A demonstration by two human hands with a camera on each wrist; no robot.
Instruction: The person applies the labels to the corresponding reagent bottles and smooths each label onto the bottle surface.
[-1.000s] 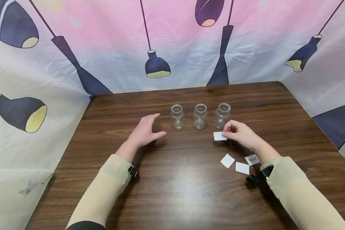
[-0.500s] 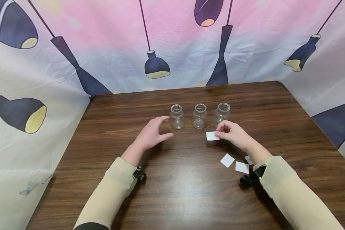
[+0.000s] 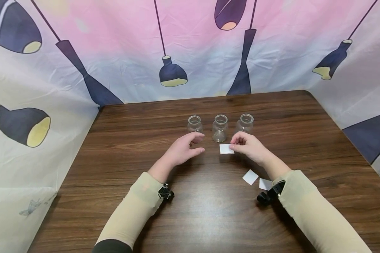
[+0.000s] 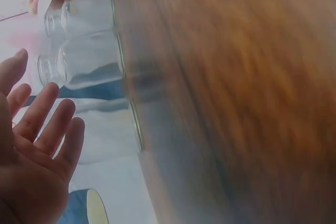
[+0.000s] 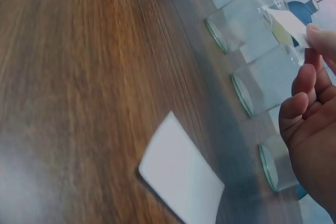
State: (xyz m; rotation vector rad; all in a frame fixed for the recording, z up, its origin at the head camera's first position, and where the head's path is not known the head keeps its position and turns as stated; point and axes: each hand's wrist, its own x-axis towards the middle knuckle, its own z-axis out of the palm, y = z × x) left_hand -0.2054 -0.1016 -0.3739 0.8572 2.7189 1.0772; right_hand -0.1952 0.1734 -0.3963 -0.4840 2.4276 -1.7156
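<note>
Between thumb and fingers, my right hand pinches a small white card by its right end, raised off the table in front of the middle glass jar. The right wrist view shows that card held at the thumb tip. My left hand reaches in front of the left glass jar, fingers spread and holding nothing; it hides the jar's lower part. Behind my right hand stands the right glass jar, partly covered. All three jars are upright and uncapped.
Two white cards lie on the wooden table nearer me: one diamond-turned card and another card partly under the right sleeve. A patterned cloth hangs behind the table's far edge.
My right hand has carried the card leftward, from before the right jar to before the middle one. My left hand has moved right, in front of the left jar.
</note>
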